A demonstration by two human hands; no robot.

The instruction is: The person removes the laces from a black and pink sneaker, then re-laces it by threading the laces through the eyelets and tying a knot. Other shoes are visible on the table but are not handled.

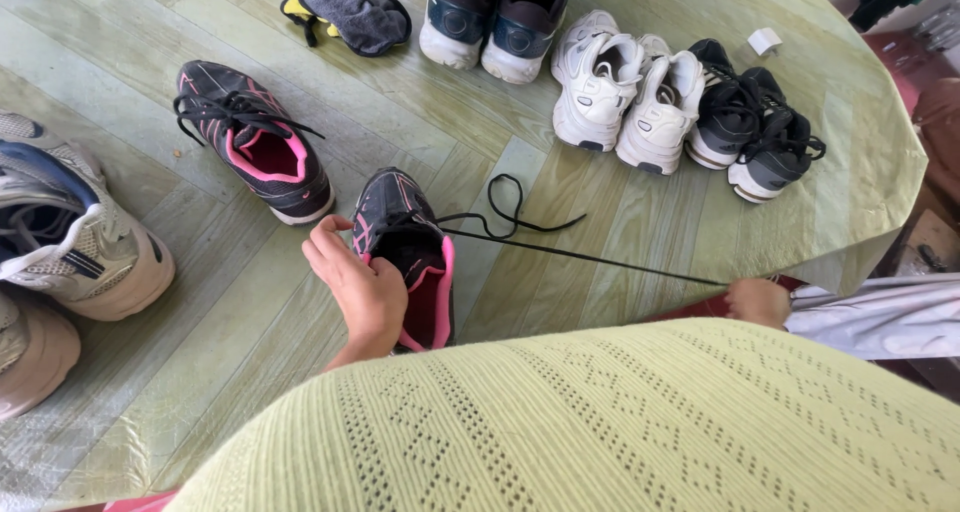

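Black-and-pink sneaker (410,257): near edge of surface (250,342), toe pointing away. Left hand (362,290) curled around its collar. Right hand (757,301) pinches 1 black lace (600,260) drawn taut past the right edge. Likely light, soft upper, firmer sole; lace thin, slippery. Best held at heel collar. Matching shoe (258,142) lies beyond.

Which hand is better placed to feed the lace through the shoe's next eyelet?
Probably the right hand: it pinches the taut black lace at its far end. The left hand is occupied steadying the black-and-pink shoe.
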